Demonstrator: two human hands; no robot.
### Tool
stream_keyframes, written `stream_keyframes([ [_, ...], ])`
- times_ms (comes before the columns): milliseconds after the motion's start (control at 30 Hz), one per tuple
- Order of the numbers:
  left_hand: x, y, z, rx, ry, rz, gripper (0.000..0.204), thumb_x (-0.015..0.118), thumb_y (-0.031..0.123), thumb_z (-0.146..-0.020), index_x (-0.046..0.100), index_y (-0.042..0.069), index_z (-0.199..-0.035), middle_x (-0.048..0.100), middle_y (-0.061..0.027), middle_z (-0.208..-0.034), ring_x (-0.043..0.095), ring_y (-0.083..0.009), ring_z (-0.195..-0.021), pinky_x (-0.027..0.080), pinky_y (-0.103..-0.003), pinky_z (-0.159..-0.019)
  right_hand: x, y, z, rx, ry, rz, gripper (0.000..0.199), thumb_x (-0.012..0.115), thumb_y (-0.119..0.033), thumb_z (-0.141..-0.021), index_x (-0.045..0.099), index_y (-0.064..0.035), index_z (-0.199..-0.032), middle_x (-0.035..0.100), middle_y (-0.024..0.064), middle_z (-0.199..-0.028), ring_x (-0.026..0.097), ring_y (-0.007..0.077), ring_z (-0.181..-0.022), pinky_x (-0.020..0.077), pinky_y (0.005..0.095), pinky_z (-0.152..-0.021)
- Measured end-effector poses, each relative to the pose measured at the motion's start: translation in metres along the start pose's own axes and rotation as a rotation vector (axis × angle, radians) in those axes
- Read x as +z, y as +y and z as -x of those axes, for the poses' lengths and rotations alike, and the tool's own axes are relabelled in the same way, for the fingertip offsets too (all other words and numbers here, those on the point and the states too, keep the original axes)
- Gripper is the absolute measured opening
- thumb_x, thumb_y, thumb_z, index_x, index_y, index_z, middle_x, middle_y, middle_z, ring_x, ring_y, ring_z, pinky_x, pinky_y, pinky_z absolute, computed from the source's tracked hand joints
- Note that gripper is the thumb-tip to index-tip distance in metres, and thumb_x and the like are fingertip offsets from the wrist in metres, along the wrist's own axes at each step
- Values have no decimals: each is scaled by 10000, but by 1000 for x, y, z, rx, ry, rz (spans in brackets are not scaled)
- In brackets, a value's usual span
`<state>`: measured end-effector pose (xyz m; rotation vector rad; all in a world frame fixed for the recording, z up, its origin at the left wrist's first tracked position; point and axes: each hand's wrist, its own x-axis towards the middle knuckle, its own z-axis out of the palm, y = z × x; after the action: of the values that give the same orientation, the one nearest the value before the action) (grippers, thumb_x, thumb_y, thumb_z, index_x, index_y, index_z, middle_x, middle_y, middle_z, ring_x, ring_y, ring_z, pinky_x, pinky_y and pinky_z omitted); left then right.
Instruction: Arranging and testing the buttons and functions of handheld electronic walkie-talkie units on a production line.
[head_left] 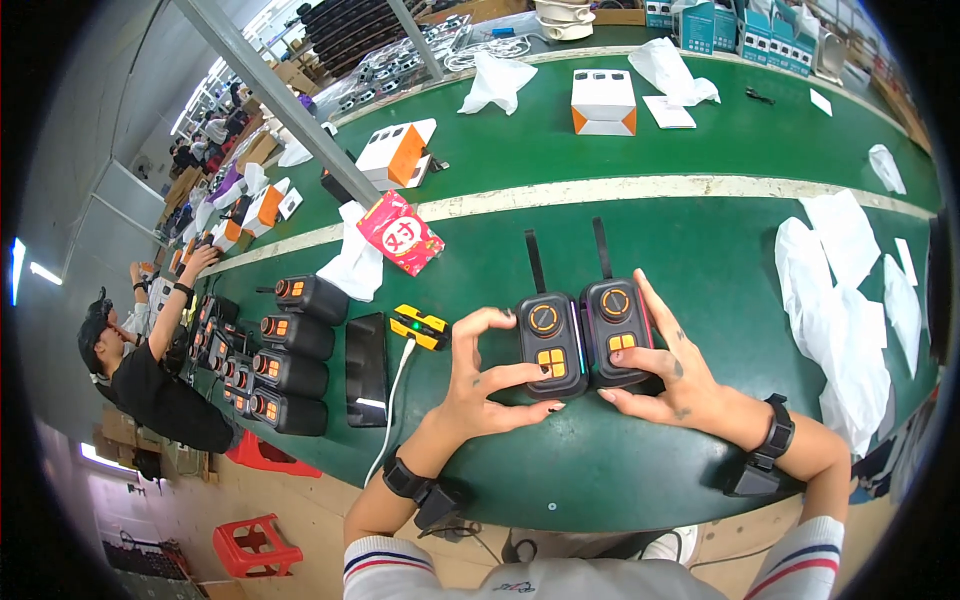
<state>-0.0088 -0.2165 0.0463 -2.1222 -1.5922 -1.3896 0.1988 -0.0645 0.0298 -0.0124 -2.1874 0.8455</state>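
Note:
Two black box-shaped devices with orange dials and orange buttons lie side by side on the green belt (700,260), each with a black strap pointing away from me. My left hand (485,375) grips the left device (550,345), thumb on its orange buttons. My right hand (665,375) holds the right device (617,330) from its right side, fingers along its edge and thumb under its near end.
Left of my hands lie a yellow-black gadget (420,326) with a white cable, a black flat phone-like slab (366,368) and several black devices (295,355) in rows. A red packet (400,232), white bags (845,300), orange-white boxes (603,102). A person (150,380) works at far left.

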Motion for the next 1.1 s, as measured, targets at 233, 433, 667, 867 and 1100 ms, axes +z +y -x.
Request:
stream_keyframes([
  [233,5,-10,-2,-80,-173,315,599,857,139,-619,501,198,-1097,195,-320,-1423,424,-471,-1236,432,-490,-968,0,3,2,1,4,-7,555,824,-224,-658,558,-237,-1145,199,430,-1391,488,458,-1171,427,433,-910],
  [433,7,-10,3,-121,-130,393,589,868,143,-586,553,199,-1080,199,-323,-1435,376,-466,-1278,396,-514,-996,-1,3,2,17,-8,-2,511,826,-236,-658,592,-227,-1112,195,419,-1402,490,447,-1175,425,432,-914],
  [667,7,-12,1,-81,-150,375,592,852,139,-618,510,190,-1099,179,-344,-1430,405,-479,-1248,425,-498,-979,-1,3,1,25,-8,-26,496,824,-232,-660,603,-230,-1104,200,418,-1400,492,446,-1173,428,428,-914],
  [867,5,-11,-2,-53,-173,340,594,836,142,-653,468,184,-1118,159,-357,-1425,422,-487,-1229,448,-486,-966,-1,2,0,25,-6,-18,478,824,-236,-660,610,-236,-1087,216,414,-1397,485,446,-1183,433,428,-911],
  [1100,5,-11,-2,-49,-176,332,602,840,150,-650,473,186,-1125,159,-352,-1426,410,-481,-1243,434,-491,-979,-1,2,-1,16,5,-21,471,823,-234,-661,614,-224,-1083,232,415,-1386,462,455,-1204,456,428,-898],
])
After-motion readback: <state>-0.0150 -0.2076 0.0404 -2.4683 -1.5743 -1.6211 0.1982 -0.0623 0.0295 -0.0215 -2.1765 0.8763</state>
